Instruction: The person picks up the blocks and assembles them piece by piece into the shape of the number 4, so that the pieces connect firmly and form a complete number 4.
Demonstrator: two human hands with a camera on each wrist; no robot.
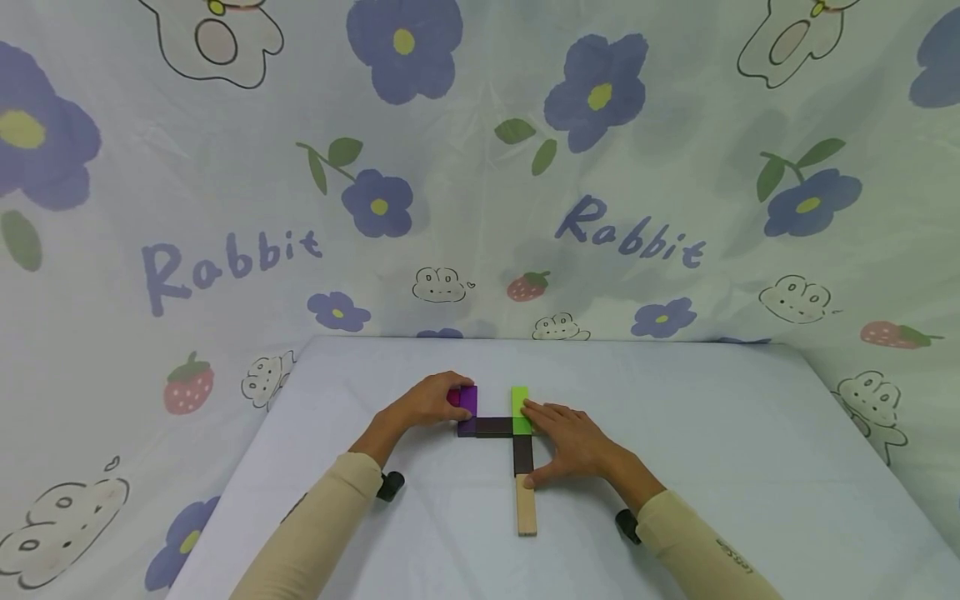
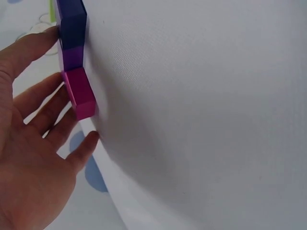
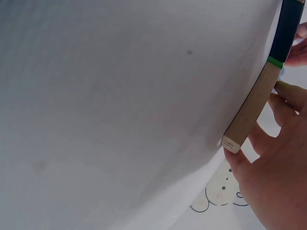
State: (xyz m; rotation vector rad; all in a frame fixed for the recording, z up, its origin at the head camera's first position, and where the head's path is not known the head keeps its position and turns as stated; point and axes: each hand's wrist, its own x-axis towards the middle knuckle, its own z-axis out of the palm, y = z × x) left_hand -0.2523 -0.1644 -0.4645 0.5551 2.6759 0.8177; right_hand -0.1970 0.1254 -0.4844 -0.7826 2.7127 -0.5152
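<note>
My left hand [image 1: 435, 402] reaches in from the left, thumb and forefinger pinching a purple block [image 1: 468, 398] between them. A magenta block [image 2: 81, 96] is partly covered by that hand, its other fingers spread alongside. A dark block [image 1: 495, 427] runs between the purple block and a lime green block [image 1: 520, 404]. My right hand [image 1: 577, 443] has its fingers extended, forefinger touching the lime block, thumb at a pale wooden block [image 1: 527, 510]. Another dark block [image 1: 522, 455] joins those two. In the right wrist view the fingertips line a wooden block [image 3: 252, 108] with a marked end.
The blocks lie on a white-covered table [image 1: 352, 533]. Behind it hangs a curtain [image 1: 480, 200] printed with flowers, rabbits and strawberries. A small black device [image 1: 391, 486] is on the left wrist, and another black device [image 1: 627, 527] on the right.
</note>
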